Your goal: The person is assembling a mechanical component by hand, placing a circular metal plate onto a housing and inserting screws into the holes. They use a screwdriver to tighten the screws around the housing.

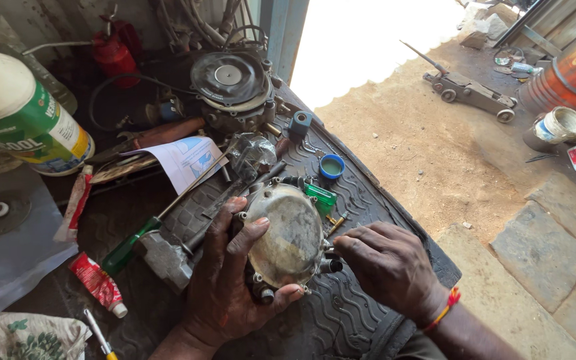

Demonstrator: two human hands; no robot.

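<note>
Cluttered rubber-matted counter (341,313) by a sunlit doorway: left hand (235,280) clamped round the domed metal housing (285,233) at centre, right hand (388,263) pinched closed at its 3 o'clock fitting; a slip could likely drop small parts into the mat grooves.

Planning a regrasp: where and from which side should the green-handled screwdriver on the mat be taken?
Probably by the green handle, coming from the lower left. The green-handled screwdriver lies flat, its thin shaft running up-right beneath the paper toward the clutter. The handle end lies bare, just left of the left hand, which holds the round metal housing.
</note>
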